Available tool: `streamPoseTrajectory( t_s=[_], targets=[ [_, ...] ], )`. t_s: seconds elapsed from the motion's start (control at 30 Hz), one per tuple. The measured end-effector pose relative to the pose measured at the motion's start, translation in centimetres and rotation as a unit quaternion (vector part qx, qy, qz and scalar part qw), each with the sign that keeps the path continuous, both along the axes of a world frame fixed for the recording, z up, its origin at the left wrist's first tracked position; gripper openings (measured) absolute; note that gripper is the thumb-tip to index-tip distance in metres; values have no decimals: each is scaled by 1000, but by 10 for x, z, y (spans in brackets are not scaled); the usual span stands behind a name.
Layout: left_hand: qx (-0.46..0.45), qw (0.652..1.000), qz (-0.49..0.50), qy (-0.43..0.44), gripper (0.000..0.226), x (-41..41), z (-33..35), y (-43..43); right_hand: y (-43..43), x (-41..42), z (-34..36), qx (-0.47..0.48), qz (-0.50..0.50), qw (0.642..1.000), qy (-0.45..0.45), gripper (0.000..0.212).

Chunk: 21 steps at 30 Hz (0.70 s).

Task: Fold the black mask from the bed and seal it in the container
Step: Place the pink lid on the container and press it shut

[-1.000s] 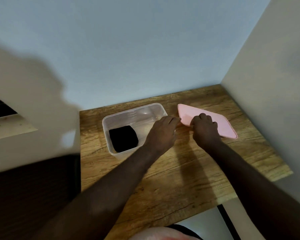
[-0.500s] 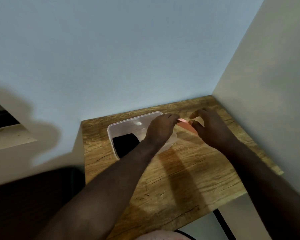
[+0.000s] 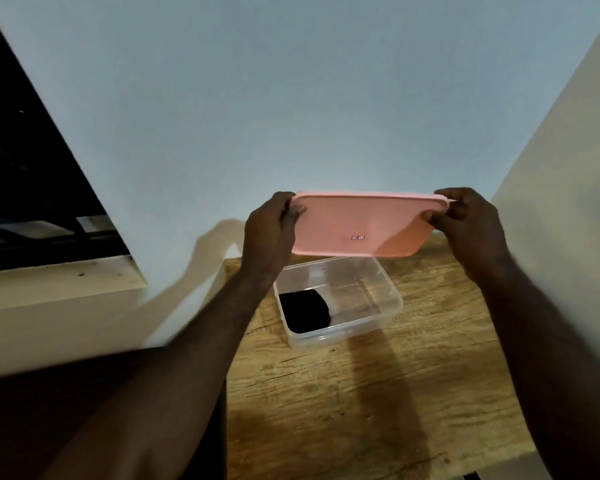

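Clear plastic container [image 3: 340, 299] holds the folded black mask [image 3: 305, 310]; both hands — left [image 3: 269, 230], right [image 3: 468, 225] — pinch the pink lid [image 3: 364, 225] above it.

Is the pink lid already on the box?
No, both hands hold the lid in the air above the open box.

dim indoor light | arm shadows on table [image 3: 430, 393] | wide-angle edge stretch

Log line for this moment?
phase: lidding | pink lid in both hands, above container | mask inside | seal: not yet done
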<state>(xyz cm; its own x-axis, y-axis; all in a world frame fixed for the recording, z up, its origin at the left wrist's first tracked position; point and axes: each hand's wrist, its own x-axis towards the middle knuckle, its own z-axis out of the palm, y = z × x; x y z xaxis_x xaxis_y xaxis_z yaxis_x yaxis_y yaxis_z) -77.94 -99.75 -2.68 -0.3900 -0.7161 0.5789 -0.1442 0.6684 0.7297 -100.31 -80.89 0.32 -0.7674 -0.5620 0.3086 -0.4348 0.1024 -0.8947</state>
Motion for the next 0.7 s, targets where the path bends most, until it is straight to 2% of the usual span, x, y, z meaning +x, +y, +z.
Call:
streamPoseTrajectory(
  t_s=[0.07,0.17,0.4,0.5,0.6,0.7],
  targets=[
    [68,997,20,17,18,7,3,-6,-11,-1,-6,-47,7,995,-84,34],
    [167,985,45,1,17,17,-6,-12,-31,1,-23,-50,3,987,-151,23],
    [289,945,119,-94,17,27,-73,7,-54,4,-104,77,-27,983,-167,13],
    [302,929,166,-137,15,22,-88,19,-58,0,-128,133,-32,978,-157,17],
    [304,916,198,-172,28,14,-96,24,-58,-4,-136,181,-25,981,-69,23],
    [309,908,213,-188,26,5,-98,28,-58,-5,-135,208,-29,978,-8,26]
  ],
)
